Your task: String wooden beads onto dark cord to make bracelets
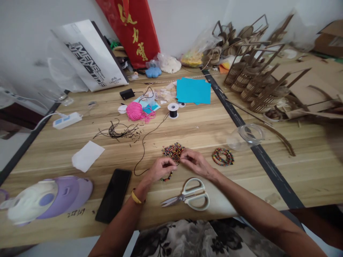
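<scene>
My left hand [162, 168] pinches a thin black cord [143, 142]. A short string of small colored beads [167, 177] hangs below these fingers. Close to its right, the fingertips of my right hand [197, 162] are pressed together at the cord's end; whatever sits between them is too small to make out. Just beyond both hands lies a pile of loose multicolored beads [173, 151]. The cord runs back across the table to a white spool [173, 110] wound with black cord. A finished-looking coil of strung beads [223, 157] rests right of my right hand.
White-handled scissors [197, 194] lie near the front edge, a black phone [114, 195] left of them. Cut black cords [118, 131], pink yarn [134, 111] and blue sheets [193, 90] are farther back. A clear container [245, 136] and small woven baskets [257, 82] stand right.
</scene>
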A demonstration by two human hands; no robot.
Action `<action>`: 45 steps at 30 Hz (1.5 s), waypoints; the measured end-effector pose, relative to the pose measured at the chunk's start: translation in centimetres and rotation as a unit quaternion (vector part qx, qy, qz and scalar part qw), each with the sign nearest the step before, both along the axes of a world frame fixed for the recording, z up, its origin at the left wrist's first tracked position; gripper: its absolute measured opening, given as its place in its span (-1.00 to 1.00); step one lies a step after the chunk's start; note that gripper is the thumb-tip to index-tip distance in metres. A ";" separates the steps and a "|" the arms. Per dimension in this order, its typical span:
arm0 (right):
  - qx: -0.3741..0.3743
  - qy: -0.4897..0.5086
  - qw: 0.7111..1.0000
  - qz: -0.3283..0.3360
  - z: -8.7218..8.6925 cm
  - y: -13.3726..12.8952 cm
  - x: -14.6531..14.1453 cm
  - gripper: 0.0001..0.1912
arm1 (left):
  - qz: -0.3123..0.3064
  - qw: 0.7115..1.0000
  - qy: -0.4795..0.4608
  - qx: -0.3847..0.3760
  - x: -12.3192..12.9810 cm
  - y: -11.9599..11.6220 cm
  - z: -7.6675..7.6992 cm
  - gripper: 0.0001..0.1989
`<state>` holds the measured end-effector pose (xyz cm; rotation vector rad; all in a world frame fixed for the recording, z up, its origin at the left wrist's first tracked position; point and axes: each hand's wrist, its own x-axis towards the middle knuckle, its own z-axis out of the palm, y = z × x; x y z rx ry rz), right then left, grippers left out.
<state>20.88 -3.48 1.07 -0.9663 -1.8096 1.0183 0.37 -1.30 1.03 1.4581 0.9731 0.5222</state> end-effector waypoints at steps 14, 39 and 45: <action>-0.056 0.020 0.982 -0.180 -0.3 1.7 3.1 -0.79 | 0.024 0.999 -0.016 -0.027 0.1 0.0 -0.2 -0.70; 0.015 -0.288 0.957 -0.035 0.8 1.3 3.4 -0.89 | 0.029 0.998 -0.024 -0.045 0.2 0.0 -0.4 -0.71; 0.044 -0.293 0.955 -0.022 1.1 1.0 3.1 -0.88 | 0.024 0.999 -0.025 -0.040 0.1 0.0 -0.5 -0.69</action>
